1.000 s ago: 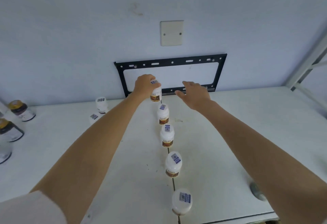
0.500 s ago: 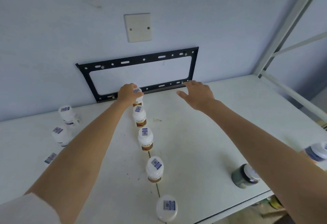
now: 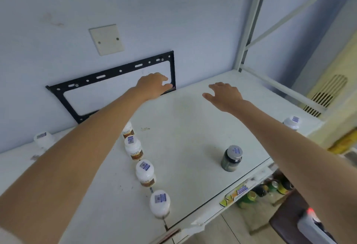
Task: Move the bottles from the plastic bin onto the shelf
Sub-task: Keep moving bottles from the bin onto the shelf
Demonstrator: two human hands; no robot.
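A: What do the fingers of the left hand (image 3: 152,85) show?

B: They curl loosely downward, a little apart, and grip nothing. The hand hangs in front of the lower right corner of the black bracket (image 3: 108,87) on the wall, palm down. Whether the fingertips touch the bracket cannot be told.

A: And the right hand (image 3: 225,95)?

B: Its fingers are spread and relaxed, thumb out to the side, empty. It hovers palm down above the bare shelf (image 3: 193,128), to the right of the bracket and apart from it.

A: How do the arms lie?

B: Both reach forward, nearly straight. The left forearm crosses over the far end of the bottle row, below the bracket.

A: Where are the bottles?

B: Four white bottles (image 3: 144,172) stand in a line on the shelf, running from below the bracket toward the front edge; the farthest is partly hidden by the arm. Another white bottle (image 3: 41,138) stands below the bracket's left corner. A dark jar (image 3: 230,158) stands well right of the row, and one more white bottle (image 3: 292,122) sits at the shelf's right edge, far from the bracket.
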